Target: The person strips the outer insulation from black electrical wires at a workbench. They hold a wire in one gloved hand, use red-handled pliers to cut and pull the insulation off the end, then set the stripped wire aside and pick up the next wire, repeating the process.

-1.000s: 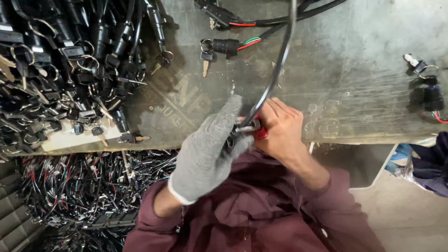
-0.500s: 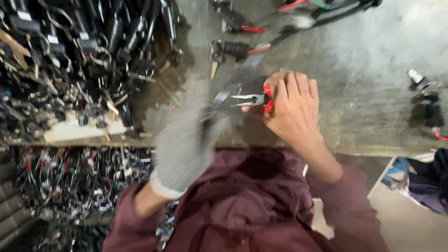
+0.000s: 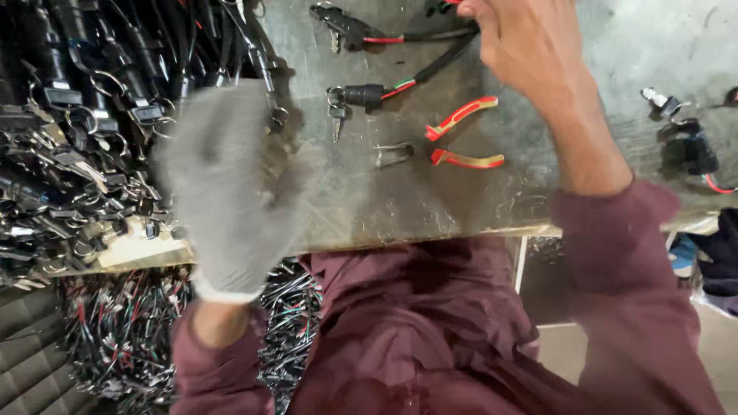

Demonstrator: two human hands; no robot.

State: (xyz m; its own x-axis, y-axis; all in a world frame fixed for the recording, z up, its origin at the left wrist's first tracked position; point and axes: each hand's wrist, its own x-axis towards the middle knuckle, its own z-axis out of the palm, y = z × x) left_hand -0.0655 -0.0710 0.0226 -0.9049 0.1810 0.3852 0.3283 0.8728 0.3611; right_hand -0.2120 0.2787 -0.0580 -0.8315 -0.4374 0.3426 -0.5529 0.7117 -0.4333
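Landmark: the grey scuffed metal-topped workbench point(image 3: 461, 200), w/ the person in a maroon long-sleeved shirt point(image 3: 430, 338) pressed up to its near edge.

Nearest, below the bench's left end: a heap of thin black, red & green wire looms point(image 3: 115, 346) on the floor.

At the bench's near-left part, the left hand point(image 3: 223, 184), in a grey knit work glove, is badly blurred. Fingers look spread & nothing seen in it, but can't tell for sure whether it grips anything.

Mid-bench, just beyond the near edge: small pliers w/ red-and-yellow handles point(image 3: 461, 138), jaws pointing left, handles splayed apart, lying loose; neither hand touches them.

A bit further in from the pliers: a black cylindrical key switch w/ a key and a red/green/black lead point(image 3: 361, 96); a second like it point(image 3: 346, 23) at the far edge.

Far edge, right of centre: the bare right hand point(image 3: 530, 46), fingers curled down over the black leads. Whether it's actually gripping one is hidden by the hand itself.

Bench's left side: a dense pile of black key switches w/ metal keys & rings point(image 3: 69, 131). Right end: a few more loose switch parts point(image 3: 676, 131).

Risks, as I judge it: the gloved hand sweeping near the pile could snag knit on a key ring & drag units off the edge. A tug on the leads could skid a switch into the pliers.
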